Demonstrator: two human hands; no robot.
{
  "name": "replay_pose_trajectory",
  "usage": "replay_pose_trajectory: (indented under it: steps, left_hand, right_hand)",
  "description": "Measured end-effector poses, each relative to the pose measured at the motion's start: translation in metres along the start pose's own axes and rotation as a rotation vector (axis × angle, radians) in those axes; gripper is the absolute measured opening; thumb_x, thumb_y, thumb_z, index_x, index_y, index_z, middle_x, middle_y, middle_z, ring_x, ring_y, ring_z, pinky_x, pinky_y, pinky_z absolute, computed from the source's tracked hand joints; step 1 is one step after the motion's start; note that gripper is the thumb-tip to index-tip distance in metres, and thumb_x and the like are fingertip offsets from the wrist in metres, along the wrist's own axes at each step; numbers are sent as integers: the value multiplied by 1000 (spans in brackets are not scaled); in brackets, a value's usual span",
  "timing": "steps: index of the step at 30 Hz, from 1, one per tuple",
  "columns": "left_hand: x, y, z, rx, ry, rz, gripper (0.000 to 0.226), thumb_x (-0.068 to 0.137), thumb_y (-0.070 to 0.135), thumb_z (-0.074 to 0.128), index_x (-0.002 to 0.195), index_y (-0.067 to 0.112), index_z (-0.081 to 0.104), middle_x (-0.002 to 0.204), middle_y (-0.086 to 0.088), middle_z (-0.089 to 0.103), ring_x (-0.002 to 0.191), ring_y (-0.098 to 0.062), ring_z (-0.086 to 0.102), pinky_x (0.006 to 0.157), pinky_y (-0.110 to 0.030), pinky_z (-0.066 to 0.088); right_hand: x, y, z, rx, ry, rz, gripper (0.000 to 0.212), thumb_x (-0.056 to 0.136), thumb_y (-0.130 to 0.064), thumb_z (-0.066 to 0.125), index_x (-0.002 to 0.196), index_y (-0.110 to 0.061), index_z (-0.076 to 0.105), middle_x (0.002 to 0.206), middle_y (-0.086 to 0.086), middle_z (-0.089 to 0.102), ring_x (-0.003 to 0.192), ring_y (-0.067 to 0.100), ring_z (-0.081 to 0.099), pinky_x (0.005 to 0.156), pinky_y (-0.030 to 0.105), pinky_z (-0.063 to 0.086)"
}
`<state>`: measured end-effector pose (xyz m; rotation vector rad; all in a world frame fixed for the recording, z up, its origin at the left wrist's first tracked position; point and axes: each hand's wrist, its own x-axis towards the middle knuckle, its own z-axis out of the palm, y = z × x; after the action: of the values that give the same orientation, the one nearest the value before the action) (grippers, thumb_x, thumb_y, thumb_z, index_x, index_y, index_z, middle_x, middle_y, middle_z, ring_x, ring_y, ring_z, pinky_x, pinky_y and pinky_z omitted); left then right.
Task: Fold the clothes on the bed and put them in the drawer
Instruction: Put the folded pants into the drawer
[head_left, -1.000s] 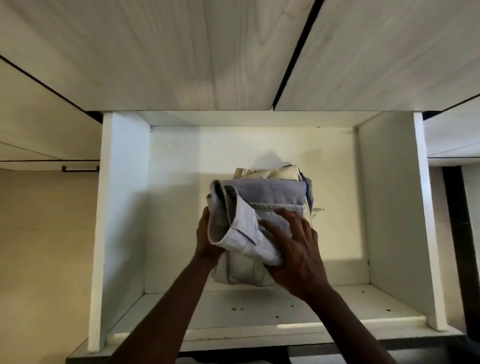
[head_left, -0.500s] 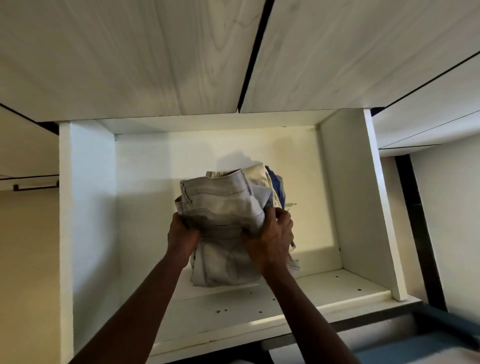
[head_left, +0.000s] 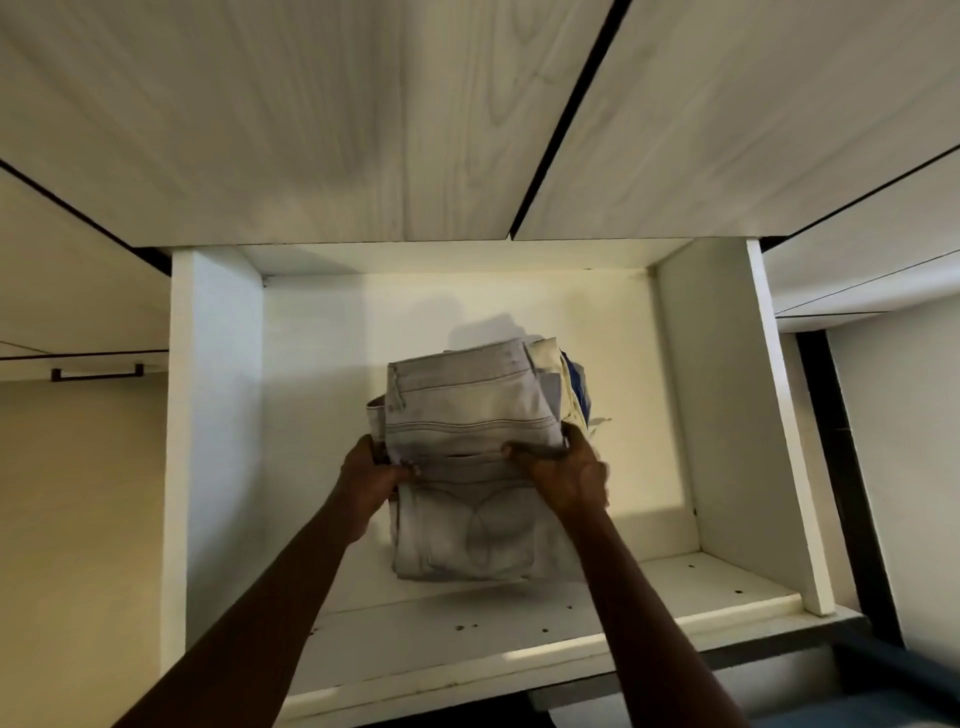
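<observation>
Behind the folded jeans (head_left: 467, 410), other clothes (head_left: 571, 384) show only cream and blue edges (the rest is hidden), and my fingertips vanish into the fabric. My left hand (head_left: 371, 475) grips the jeans' left side and my right hand (head_left: 566, 473) the right. The bundle lies between them, inside the white drawer (head_left: 727, 441).

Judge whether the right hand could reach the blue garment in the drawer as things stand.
Probably yes: the edge of the blue garment shows beyond the right hand, nothing between, though that hand grips the grey jeans.
</observation>
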<state>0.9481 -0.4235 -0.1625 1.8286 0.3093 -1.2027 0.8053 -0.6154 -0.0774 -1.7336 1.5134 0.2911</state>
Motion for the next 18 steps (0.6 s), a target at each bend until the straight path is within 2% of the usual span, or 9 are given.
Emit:
replay_pose_trajectory:
  steps: [2,3,5,7,9,11,14,16,18]
  left_hand:
    - [-2,1,6,-2,-1,27,50,74,-7,85,114,9,61,98,0,70,88,-14,67,73,-30,56]
    - [-2,1,8,-1,3,29,48,75,-8,84,113,12,62,96,3,70,86,-11,66,73,-29,56]
    - [-6,3,5,-70,-19,-3,42,79,-5,80,111,17,65,98,-1,72,86,-15,68,70,-29,56]
    - [-14,13,-6,-173,-54,-89,32,83,1,75,112,15,71,100,-9,75,85,-24,70,66,-30,53]
    - [-27,28,-26,-236,-93,-126,44,75,12,80,118,9,72,100,-13,77,91,-32,72,70,-34,55]
    - [-46,48,-51,-287,-92,-86,63,59,20,84,119,7,73,103,-13,78,98,-36,74,80,-41,59]
    - [-74,82,-91,-234,174,135,70,52,34,91,116,14,71,104,-9,78,98,-31,75,87,-42,59]
    - [-90,103,-101,128,551,348,74,69,40,89,132,21,56,120,-5,71,109,-29,69,90,-43,54]
    - [-90,111,-95,594,876,627,81,80,37,77,150,24,40,152,-8,48,136,-33,49,101,-50,44]
  right_hand:
    - [6,5,-5,-285,69,-67,83,66,-70,80,133,-28,56,132,8,49,129,34,44,107,52,39]
    - [5,5,-7,-282,61,-123,79,67,-68,81,130,-27,56,130,6,50,127,32,47,104,49,42]
    - [-5,0,-8,-90,-54,-205,69,74,-55,83,130,-26,54,124,1,62,116,28,60,91,41,51]
    - [-20,-7,-6,-66,-60,-282,59,81,-44,81,128,-23,53,114,2,70,102,31,67,77,36,51]
    - [-38,-22,-6,-86,-7,-363,48,86,-41,78,121,-20,52,107,3,72,95,34,67,70,35,47]
    - [-54,-44,-13,115,-77,-381,38,88,-37,76,119,-27,55,107,-3,72,97,27,68,77,40,53]
    - [-56,-89,-15,562,-365,-335,35,91,-20,75,123,-28,64,114,-4,75,107,18,70,90,42,58]
    - [-31,-118,6,641,-451,-303,39,89,-19,79,126,-22,67,117,2,75,110,22,71,93,42,59]
    - [9,-141,49,629,-477,-239,44,81,-26,85,123,-18,71,114,6,76,109,27,71,96,46,58]
